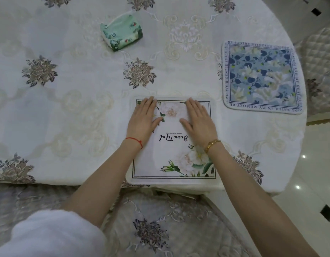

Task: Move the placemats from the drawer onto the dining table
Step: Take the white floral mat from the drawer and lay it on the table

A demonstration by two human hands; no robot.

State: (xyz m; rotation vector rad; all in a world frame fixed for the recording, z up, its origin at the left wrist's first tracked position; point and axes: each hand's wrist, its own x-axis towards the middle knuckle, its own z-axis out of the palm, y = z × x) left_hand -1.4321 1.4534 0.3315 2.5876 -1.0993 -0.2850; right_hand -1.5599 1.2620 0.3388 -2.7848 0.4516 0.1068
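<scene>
Smoothing step: both palms lie flat on the white floral placemat [171, 138], which sits at the near edge of the dining table [67, 101].
Left hand [143, 120]: fingers straight and close together, thumb angled inward, pressing down on the mat's far-left part; holds nothing.
Right hand [198, 120]: same posture, mirrored, on the far-right part; holds nothing.
Mat position: near edge reaches the table rim, possibly slightly over it; cannot tell for certain. Printed script reads upside down from this side.
Second mat: blue floral placemat [260, 76] lies flat to the right, farther in, apart from the white one.
Other item: green tissue pack [121, 33] toward the table's middle, well apart from both mats.
Drawer: not in view.
Technique note: judged best to keep even pressure and sweep outward from centre to corners so the mat seats flat on the embroidered tablecloth; a small push away from the rim would guard against slipping off.
Risk: dragging hard may bunch the cloth underneath.
</scene>
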